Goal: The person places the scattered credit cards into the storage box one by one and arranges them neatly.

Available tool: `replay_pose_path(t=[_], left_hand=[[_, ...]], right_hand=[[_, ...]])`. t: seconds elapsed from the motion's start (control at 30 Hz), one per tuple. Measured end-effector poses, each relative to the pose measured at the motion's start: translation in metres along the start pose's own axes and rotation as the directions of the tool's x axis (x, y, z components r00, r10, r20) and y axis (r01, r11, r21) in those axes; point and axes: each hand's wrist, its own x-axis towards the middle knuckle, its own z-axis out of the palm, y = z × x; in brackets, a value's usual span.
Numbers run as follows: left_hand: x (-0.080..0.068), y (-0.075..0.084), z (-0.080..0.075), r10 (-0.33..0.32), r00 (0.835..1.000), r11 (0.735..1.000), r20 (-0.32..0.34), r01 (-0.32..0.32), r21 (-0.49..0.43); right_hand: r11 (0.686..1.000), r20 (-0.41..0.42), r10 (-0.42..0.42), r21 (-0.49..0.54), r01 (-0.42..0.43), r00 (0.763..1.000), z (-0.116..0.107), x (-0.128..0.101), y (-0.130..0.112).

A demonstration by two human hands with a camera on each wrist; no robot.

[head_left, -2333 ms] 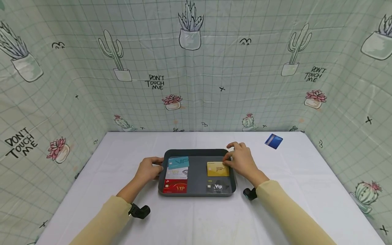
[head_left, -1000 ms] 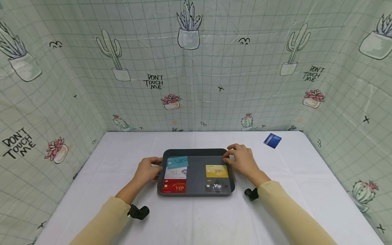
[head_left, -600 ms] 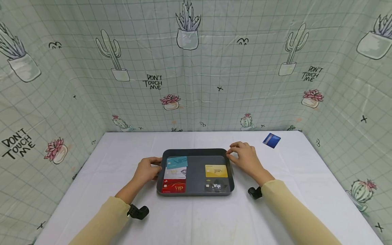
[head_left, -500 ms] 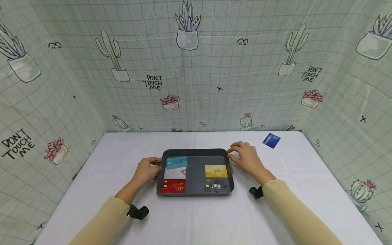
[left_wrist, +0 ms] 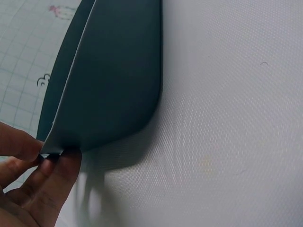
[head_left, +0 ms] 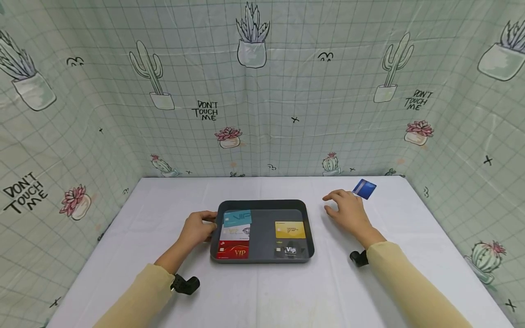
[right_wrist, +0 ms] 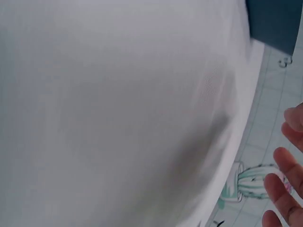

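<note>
Meanwhile left hand [head_left: 198, 228] grips tray [head_left: 262, 204] edge; right hand [head_left: 347, 212] beside blue card [head_left: 364, 188].

Light: bright, even, soft, from overhead.
Shadows: faint, under the dark grey plastic tray [left_wrist: 109, 80] on the white-clothed bench [head_left: 270, 291].
Distortion: head view bows outward at its edges.
Blur: right wrist view smeared; fingers [right_wrist: 284, 198] soft.
</note>
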Motion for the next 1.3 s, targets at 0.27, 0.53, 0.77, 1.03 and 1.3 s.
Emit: replay_pose_path(t=[0.27,0.53,0.77,1.03,1.3], left_hand=[[0.001,-0.001,0.0,-0.01,1.0,1.0,0.002,0.01,-0.011],[0.0,0.0,-0.001,-0.02,1.0,0.999,-0.005,0.02,-0.028],[-0.001,0.0,-0.001,-0.017,1.0,1.0,-0.004,0.016,-0.024],[0.001,-0.002,0.0,-0.016,1.0,1.0,-0.01,0.016,-0.018],[0.0,0.0,-0.002,-0.018,1.0,1.0,-0.008,0.017,-0.016]], right_hand=[[0.991,0.094,0.133,-0.026,-0.131,0.987,-0.012,0.0,0.034],[0.98,0.202,0.2,-0.04,-0.196,0.959,-0.014,-0.001,0.064],[0.974,0.229,0.228,-0.044,-0.224,0.946,-0.012,-0.002,0.078],[0.954,0.313,0.294,-0.039,-0.297,0.903,-0.01,0.005,0.09],[0.948,0.354,0.316,-0.073,-0.311,0.88,-0.013,0.007,0.092]])
